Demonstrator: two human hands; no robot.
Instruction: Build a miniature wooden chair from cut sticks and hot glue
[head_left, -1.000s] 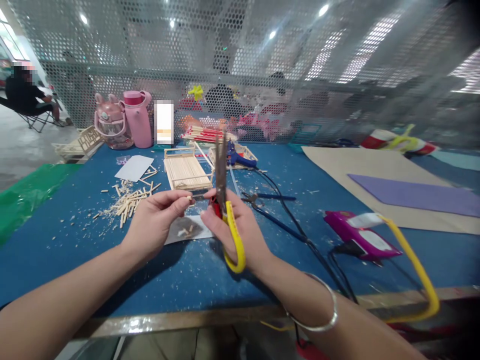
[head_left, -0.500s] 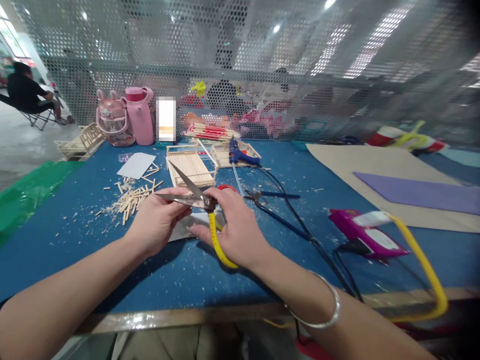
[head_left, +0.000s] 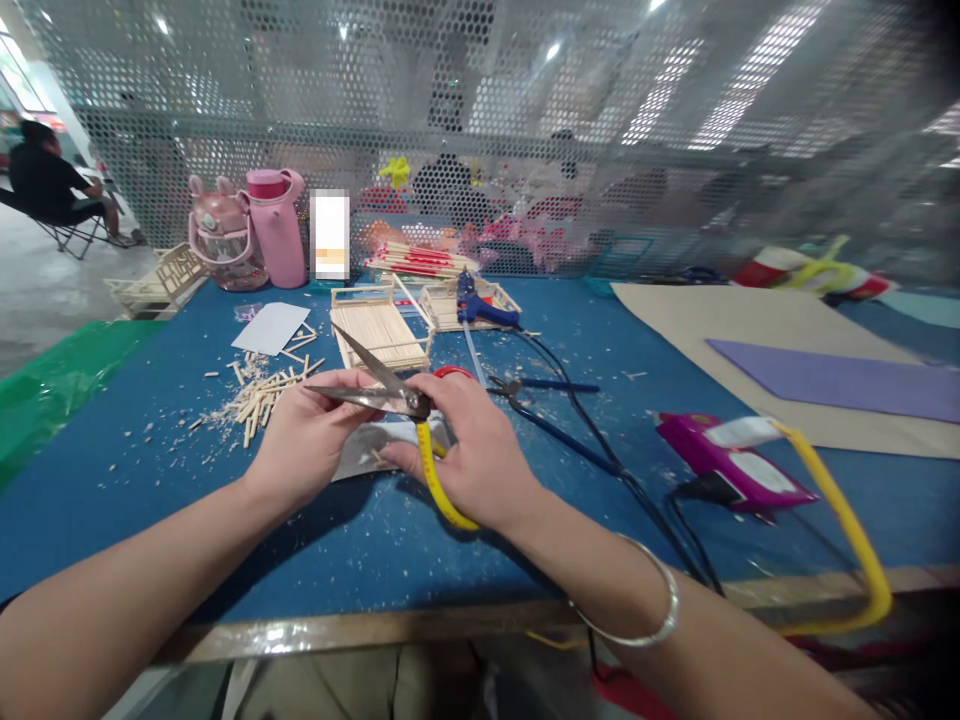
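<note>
My right hand (head_left: 484, 450) is wrapped round scissors (head_left: 415, 402) whose handle is partly covered in yellow tape; their blades stand apart and point left. The fingers of my left hand (head_left: 296, 440) are pinched together against the lower blade, and whatever they hold is hidden. A whitish sheet (head_left: 360, 455) lies on the blue table beneath both hands. Just beyond the blades is a small structure of thin wooden sticks (head_left: 382, 335). To the left of my left hand lies a pile of short cut sticks (head_left: 262, 400) among shavings.
A blue glue gun (head_left: 484, 310) rests on another stick piece. Blue-handled pliers (head_left: 555, 425) lie right of my hands, with a magenta device (head_left: 720, 465) and yellow strap farther right. Pink bottles (head_left: 277, 230) stand at the back by a perforated metal screen (head_left: 525, 100).
The view has shifted very slightly. Both hands and the open scissors keep nearly the same pose.
</note>
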